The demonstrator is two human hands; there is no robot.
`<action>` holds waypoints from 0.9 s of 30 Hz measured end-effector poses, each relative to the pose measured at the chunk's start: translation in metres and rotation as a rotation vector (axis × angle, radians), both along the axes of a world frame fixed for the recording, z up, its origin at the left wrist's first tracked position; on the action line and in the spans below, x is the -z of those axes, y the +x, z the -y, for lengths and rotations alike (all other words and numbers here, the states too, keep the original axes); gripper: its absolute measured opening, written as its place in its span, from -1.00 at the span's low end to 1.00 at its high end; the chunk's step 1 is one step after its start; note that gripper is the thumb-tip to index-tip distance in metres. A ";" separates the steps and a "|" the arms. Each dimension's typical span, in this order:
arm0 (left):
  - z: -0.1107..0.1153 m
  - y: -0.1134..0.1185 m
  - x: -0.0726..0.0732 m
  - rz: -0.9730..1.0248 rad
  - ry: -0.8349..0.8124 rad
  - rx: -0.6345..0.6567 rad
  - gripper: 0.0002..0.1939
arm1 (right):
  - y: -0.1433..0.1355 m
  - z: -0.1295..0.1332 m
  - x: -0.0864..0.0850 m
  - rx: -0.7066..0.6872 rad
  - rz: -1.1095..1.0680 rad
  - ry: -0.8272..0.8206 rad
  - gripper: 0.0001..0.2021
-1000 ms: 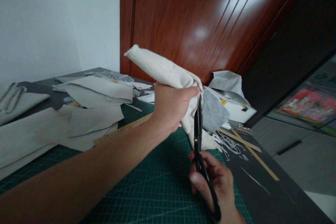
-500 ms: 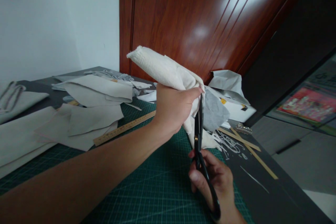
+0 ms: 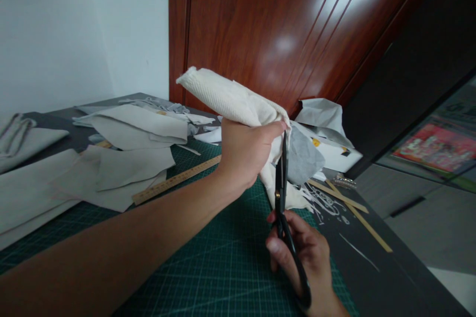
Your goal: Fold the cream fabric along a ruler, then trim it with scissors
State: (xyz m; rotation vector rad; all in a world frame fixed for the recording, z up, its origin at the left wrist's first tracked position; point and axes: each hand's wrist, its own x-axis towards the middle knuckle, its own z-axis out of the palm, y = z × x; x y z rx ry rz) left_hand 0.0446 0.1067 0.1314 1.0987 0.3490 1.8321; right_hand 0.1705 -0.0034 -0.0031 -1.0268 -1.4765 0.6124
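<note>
My left hand (image 3: 247, 151) is closed round a cream ribbed fabric bundle (image 3: 219, 91), raised above the green cutting mat (image 3: 208, 257). Its thumb presses the fabric's edge near the scissor tips. My right hand (image 3: 303, 252) grips the handles of black scissors (image 3: 280, 183), whose blades point up, nearly together, against the fabric edge just below my left thumb. Part of the cream fabric hangs down behind the blades. Whether any fabric lies between the blades is too small to tell.
Pale fabric pieces (image 3: 137, 124) and a wooden ruler (image 3: 174, 181) lie at the left. Farther right are a grey cloth (image 3: 305, 156), thin white scraps (image 3: 325, 200), crossed wooden strips (image 3: 360, 215) and a white box (image 3: 334, 153). A reddish-brown door (image 3: 253, 25) stands behind.
The free end of the fabric bundle has shifted slightly left and down. The scissor tips sit a little lower, and the blades look slightly closer together.
</note>
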 end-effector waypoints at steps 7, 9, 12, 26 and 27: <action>0.002 0.000 -0.003 0.015 -0.033 -0.022 -0.82 | -0.001 -0.001 0.004 0.015 0.002 0.009 -0.74; 0.002 0.000 -0.003 0.007 -0.036 -0.023 -0.82 | -0.001 0.000 0.004 0.014 -0.003 0.010 -0.75; 0.001 0.001 -0.001 0.002 -0.019 -0.035 -0.85 | -0.001 0.002 0.003 0.023 -0.007 0.008 -0.75; 0.000 0.001 -0.001 -0.017 -0.001 -0.065 -0.83 | 0.001 0.002 -0.001 0.000 0.020 0.005 -0.75; 0.000 0.001 -0.001 -0.015 0.000 -0.066 -0.84 | 0.001 0.001 -0.001 -0.003 0.014 0.008 -0.76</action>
